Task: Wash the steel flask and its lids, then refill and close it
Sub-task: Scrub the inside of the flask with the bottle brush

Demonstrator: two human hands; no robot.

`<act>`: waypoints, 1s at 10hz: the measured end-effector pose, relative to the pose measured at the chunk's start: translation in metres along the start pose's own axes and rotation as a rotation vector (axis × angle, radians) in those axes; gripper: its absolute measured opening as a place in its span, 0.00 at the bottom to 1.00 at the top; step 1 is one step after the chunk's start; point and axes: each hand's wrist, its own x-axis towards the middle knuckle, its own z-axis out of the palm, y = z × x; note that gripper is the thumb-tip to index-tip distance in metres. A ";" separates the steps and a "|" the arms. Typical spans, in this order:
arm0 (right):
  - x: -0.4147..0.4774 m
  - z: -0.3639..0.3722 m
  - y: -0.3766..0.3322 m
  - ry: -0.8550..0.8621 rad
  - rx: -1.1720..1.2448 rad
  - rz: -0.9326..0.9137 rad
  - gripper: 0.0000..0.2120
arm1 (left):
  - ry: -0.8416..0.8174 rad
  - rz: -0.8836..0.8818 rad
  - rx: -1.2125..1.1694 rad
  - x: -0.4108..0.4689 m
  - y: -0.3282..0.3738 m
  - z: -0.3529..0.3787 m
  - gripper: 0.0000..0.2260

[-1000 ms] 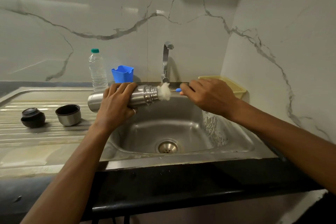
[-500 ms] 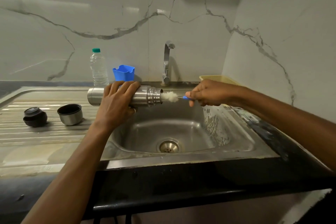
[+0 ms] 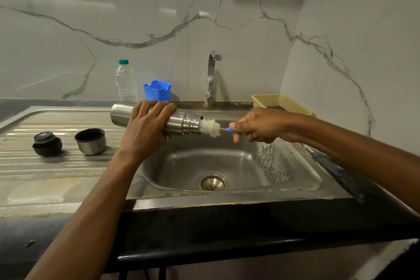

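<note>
A: Where is the steel flask (image 3: 181,121), and how is it held?

B: It is held lying sideways above the back left rim of the sink (image 3: 227,195), its open mouth turned toward the right edge of the surface (image 3: 227,229). Its body is gripped from the front by the left hand (image 3: 145,129). The blue handle of a bottle brush (image 3: 210,128) is pinched by the right hand (image 3: 261,126), and the white bristle head is set at the mouth. How much of it is inside cannot be told.

A: What can be counted as done?

B: Both lids have been taken off. The black stopper (image 3: 46,144) and the steel cup lid (image 3: 91,141) are set side by side, not touching, on the drainboard (image 3: 56,173) toward the left edge of the surface. The inside scrubbing is judged to be under way (no water is seen running from the tap (image 3: 212,77)).

A: And what is left?

B: Most of it, it is judged. The flask is to be rinsed and the two lids washed. The flask is then to be refilled, perhaps from the plastic water bottle (image 3: 125,82) standing near the back edge, and closed with stopper and cup.
</note>
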 end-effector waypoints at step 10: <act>-0.008 0.003 -0.003 0.001 -0.226 -0.062 0.24 | 0.004 -0.026 -0.069 0.000 0.003 -0.003 0.34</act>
